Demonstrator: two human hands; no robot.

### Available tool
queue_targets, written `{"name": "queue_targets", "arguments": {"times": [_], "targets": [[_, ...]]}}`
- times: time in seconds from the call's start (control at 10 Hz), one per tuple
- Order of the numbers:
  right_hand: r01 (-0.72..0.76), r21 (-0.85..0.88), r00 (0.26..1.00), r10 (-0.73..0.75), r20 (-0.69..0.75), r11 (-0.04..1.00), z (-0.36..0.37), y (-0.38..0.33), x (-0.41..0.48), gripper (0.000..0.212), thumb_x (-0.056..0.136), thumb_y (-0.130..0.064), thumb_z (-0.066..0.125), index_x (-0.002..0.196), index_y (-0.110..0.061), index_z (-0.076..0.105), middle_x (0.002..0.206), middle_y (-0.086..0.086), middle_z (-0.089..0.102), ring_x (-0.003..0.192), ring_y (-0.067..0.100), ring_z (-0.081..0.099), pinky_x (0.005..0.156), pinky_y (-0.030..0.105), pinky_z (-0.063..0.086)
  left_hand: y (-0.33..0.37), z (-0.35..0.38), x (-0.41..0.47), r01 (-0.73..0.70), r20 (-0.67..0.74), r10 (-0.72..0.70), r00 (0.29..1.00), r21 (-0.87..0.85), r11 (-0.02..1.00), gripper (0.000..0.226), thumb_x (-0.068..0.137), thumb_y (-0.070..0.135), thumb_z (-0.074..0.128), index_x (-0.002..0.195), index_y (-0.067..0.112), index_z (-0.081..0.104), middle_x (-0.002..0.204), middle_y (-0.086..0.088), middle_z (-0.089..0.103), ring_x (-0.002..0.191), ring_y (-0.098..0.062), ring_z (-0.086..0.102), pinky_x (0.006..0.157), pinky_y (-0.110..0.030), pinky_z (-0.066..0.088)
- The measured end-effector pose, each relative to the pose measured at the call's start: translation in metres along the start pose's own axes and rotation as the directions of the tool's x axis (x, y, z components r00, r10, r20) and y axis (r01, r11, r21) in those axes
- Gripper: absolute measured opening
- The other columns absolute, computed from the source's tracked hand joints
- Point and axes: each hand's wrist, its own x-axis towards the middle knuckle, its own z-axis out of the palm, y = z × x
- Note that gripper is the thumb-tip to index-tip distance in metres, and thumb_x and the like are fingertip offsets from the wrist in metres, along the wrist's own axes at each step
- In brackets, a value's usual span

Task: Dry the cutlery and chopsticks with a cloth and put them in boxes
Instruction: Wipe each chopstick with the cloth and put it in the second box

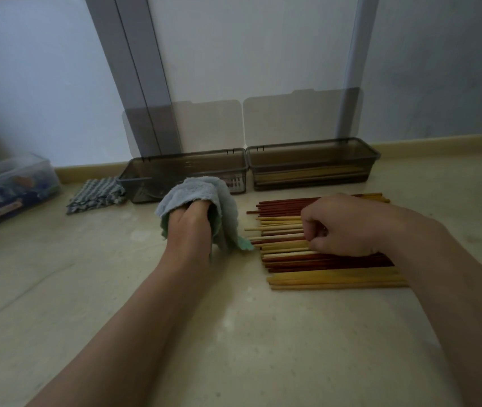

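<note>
A row of red and pale chopsticks [330,274] lies on a counter [233,333]. The right hand [342,227] rests on the row's middle, fingers curled down, pinching a few pale ones. Just left, the left hand [188,230] grips a blue cloth [201,192] bunched over its fingers. Behind stand two open boxes; the right box [313,165] already holds some chopsticks. This looks like the pick-up step. Next, the picked chopsticks need lifting clear of the row and drawing through the cloth.
</note>
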Motion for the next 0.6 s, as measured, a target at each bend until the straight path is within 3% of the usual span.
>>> {"name": "queue_targets", "arguments": {"times": [0.1,0.2,0.3,0.4,0.6], "targets": [[0.011,-0.034,1.000,-0.010,0.005,0.999,0.002,-0.001,0.003,0.011,0.095,-0.026,0.063,0.090,-0.034,0.058,0.095,-0.012,0.055,0.086,0.008,0.053,0.068,0.022,0.044,-0.004,-0.002,0.004,-0.035,0.026,0.033,0.999,0.115,0.993,0.031,0.098,0.002,0.037,0.124,-0.013,0.046,0.107,-0.028,0.055,0.073,-0.030,0.048,0.055,-0.021,0.040],[0.022,-0.033,1.000,-0.023,-0.018,0.999,0.003,-0.001,0.003,0.011,0.099,-0.025,0.057,0.091,-0.034,0.056,0.094,-0.010,0.056,0.085,0.008,0.054,0.068,0.023,0.045,-0.009,-0.002,0.008,-0.020,0.004,0.020,1.000,0.109,0.994,0.029,0.098,0.004,0.039,0.127,0.002,0.044,0.095,-0.003,0.053,0.067,-0.008,0.049,0.047,-0.007,0.043],[0.078,0.130,0.986,-0.057,-0.159,0.988,0.000,-0.001,-0.001,0.014,0.103,-0.026,0.047,0.092,-0.033,0.053,0.087,-0.006,0.060,0.077,0.014,0.056,0.067,0.029,0.048,-0.005,0.003,0.006,0.005,0.070,-0.015,0.997,0.137,0.991,0.023,0.097,0.004,0.043,0.118,0.013,0.042,0.097,0.003,0.048,0.072,-0.001,0.046,0.050,-0.001,0.042],[0.163,0.244,0.962,-0.100,-0.254,0.956,-0.001,-0.004,-0.002,0.015,0.105,-0.026,0.044,0.094,-0.033,0.051,0.081,-0.003,0.061,0.069,0.015,0.056,0.060,0.030,0.046,-0.006,0.004,0.002,-0.032,0.114,0.009,0.993,0.196,0.980,0.016,0.097,0.006,0.043,0.111,0.014,0.044,0.093,0.002,0.048,0.069,-0.001,0.047,0.051,-0.005,0.043],[0.293,0.242,0.932,-0.220,-0.288,0.925,0.014,-0.019,0.006,0.014,0.105,-0.025,0.042,0.097,-0.033,0.051,0.077,-0.005,0.058,0.063,0.012,0.052,0.056,0.026,0.043,-0.012,0.000,0.001,-0.188,0.277,0.104,0.955,0.296,0.936,0.022,0.098,0.011,0.042,0.113,0.004,0.055,0.104,-0.012,0.059,0.082,-0.017,0.059,0.071,-0.026,0.052]]}}
